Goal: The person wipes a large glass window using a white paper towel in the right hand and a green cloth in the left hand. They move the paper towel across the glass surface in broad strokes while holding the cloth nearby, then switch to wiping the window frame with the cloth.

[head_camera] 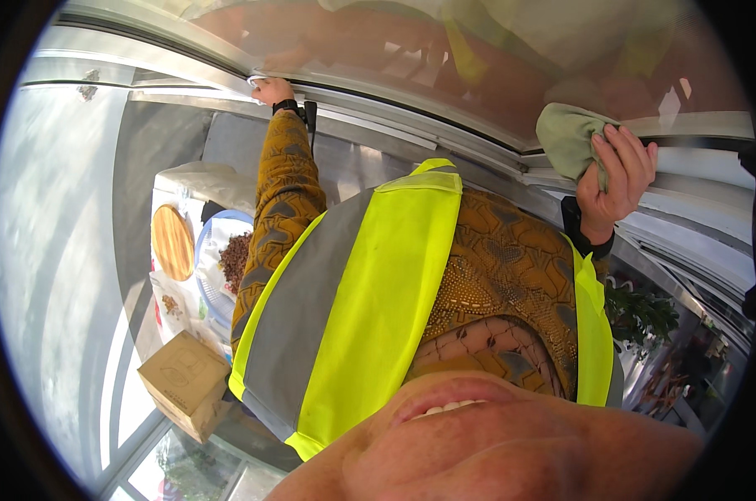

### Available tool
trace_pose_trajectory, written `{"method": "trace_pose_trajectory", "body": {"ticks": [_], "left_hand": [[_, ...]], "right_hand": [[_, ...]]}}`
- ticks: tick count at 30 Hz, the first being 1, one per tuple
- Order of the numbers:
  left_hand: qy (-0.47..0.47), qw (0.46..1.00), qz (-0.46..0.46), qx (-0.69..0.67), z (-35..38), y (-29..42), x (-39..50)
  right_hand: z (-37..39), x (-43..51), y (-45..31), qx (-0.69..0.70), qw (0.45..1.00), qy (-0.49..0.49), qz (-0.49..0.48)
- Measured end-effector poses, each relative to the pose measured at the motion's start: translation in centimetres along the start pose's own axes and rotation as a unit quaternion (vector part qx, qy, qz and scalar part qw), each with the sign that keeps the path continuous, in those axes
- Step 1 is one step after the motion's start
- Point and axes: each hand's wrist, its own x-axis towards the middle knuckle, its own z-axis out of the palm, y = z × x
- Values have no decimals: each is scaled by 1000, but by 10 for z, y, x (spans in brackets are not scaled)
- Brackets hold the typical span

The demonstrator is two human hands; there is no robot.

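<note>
My right hand (621,172) holds a folded pale green cloth (569,141) at the lower edge of a large glass pane (378,69). The cloth overlaps the dark seal where the glass meets the frame. Off to the left, my left hand (272,91) is curled over the edge of the metal window frame (215,84). A small white thing shows by its fingers, too little of it to name. Dark bands circle both wrists. The pane carries reflections of the yellow vest.
Below my left arm are a round wooden board (172,242) and a blue plastic basket (212,291) holding small dark brown pieces on white paper. A cardboard box (185,382) stands nearby. Green leaves (644,313) show at the right, beneath the frame.
</note>
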Motion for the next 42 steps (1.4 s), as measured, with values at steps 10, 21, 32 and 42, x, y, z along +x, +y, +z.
{"method": "trace_pose_trajectory", "body": {"ticks": [10,21,32,42], "left_hand": [[-6,995,25,-95,-2,64,-162],[-145,988,36,-46,17,102,-317],[-266,955,103,-83,8,130,-438],[-400,895,154,-120,16,140,-509]], "right_hand": [[-2,6,3,84,996,-23,2],[-19,-41,14,295,955,-12,-17],[-49,-94,10,259,963,-13,74],[-70,-118,5,232,965,-40,115]]}}
